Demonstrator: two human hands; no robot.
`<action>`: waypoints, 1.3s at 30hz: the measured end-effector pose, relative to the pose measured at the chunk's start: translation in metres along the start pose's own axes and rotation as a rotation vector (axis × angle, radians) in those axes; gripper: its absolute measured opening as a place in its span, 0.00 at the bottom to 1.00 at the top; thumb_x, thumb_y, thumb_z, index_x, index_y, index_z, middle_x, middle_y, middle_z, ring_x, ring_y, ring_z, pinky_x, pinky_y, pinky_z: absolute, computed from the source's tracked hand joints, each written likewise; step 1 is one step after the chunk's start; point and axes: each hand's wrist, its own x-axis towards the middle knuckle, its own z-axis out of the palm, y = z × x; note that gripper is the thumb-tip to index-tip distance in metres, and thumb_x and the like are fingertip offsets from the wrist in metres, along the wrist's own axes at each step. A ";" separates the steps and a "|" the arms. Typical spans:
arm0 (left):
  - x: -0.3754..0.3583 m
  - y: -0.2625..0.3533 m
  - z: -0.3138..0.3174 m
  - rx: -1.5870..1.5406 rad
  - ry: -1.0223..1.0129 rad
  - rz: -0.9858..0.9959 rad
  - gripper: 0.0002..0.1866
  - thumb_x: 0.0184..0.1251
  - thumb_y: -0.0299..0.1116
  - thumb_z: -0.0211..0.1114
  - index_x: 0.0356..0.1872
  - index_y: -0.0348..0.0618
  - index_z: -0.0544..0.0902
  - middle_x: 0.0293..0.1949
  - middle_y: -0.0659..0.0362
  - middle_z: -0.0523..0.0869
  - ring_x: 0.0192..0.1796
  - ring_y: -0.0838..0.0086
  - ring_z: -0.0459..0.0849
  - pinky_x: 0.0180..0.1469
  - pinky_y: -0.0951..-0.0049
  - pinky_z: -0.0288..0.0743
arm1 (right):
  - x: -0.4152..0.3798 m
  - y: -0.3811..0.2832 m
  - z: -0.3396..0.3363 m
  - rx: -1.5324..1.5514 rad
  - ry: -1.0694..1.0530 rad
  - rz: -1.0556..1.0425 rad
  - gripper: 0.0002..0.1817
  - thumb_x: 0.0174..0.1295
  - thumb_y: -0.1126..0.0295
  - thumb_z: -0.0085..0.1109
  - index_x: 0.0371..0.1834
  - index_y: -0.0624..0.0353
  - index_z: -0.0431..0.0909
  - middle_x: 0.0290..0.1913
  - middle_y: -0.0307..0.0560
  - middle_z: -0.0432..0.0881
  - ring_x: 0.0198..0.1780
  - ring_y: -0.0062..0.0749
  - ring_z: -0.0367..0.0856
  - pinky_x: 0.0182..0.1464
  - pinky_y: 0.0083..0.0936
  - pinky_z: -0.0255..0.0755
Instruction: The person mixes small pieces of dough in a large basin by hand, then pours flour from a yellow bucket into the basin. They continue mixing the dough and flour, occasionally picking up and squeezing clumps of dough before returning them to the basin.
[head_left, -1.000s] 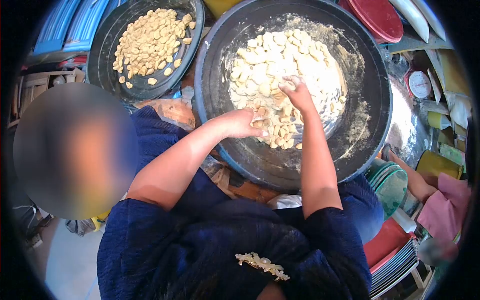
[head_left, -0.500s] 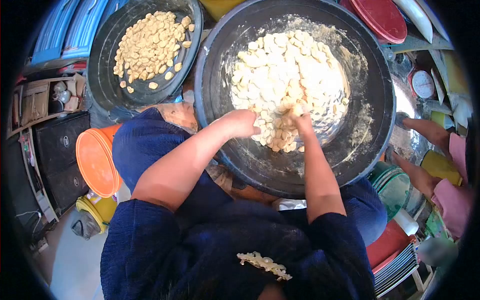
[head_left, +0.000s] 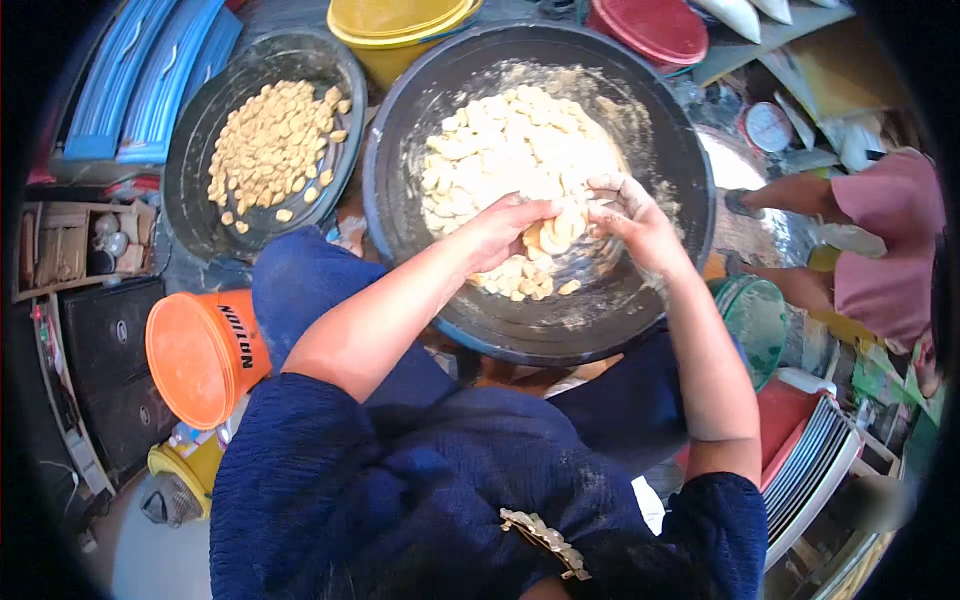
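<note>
So the pale, flattish, dough-like pieces [head_left: 490, 135] are heaped in a big round black tub [head_left: 688, 190] at upper center of the frame, and the top of the heap is pretty blown out by the light. Both bare hands are over the near part of it. The left hand [head_left: 500, 230] has its thumb out toward a few pieces between the hands, other fingers mostly tucked underneath, so can't tell if it's pinching. The right hand [head_left: 640, 225], dusted white, has bent fingers a bit spread; can't tell if its thumb is gripping anything either. The forearms cross the tub's near rim and hide bits of it.

It's crowded around there. A smaller black round basin [head_left: 185, 190] with tan pieces [head_left: 265, 145] sits upper left, just beside the tub. A yellow round bucket [head_left: 400, 25] and a red round bucket [head_left: 655, 30] are at the top, an orange plastic bucket [head_left: 195, 360] at left, a green round container [head_left: 755, 325] near the tub's lower right. Another person in pink clothing [head_left: 890, 240] is at far right.
</note>
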 end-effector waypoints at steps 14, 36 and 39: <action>-0.009 -0.014 0.021 -0.233 -0.193 0.099 0.23 0.61 0.32 0.59 0.57 0.34 0.69 0.49 0.52 0.79 0.49 0.70 0.81 0.53 0.69 0.77 | -0.041 -0.011 0.013 0.412 0.138 -0.176 0.13 0.60 0.77 0.56 0.48 0.58 0.72 0.40 0.40 0.78 0.39 0.22 0.77 0.42 0.20 0.72; 0.001 -0.013 0.010 -0.205 -0.101 -0.003 0.23 0.70 0.43 0.49 0.60 0.40 0.66 0.55 0.54 0.75 0.56 0.67 0.75 0.59 0.64 0.69 | -0.020 0.001 0.013 -0.588 -0.044 -0.417 0.17 0.49 0.70 0.65 0.44 0.58 0.77 0.45 0.51 0.76 0.48 0.43 0.76 0.51 0.32 0.69; 0.001 -0.009 0.010 -0.112 -0.099 0.036 0.24 0.69 0.42 0.50 0.61 0.40 0.65 0.57 0.54 0.74 0.59 0.67 0.74 0.61 0.64 0.67 | -0.020 -0.002 0.002 -0.126 0.048 -0.339 0.09 0.56 0.75 0.58 0.41 0.62 0.76 0.38 0.47 0.80 0.38 0.29 0.79 0.42 0.24 0.72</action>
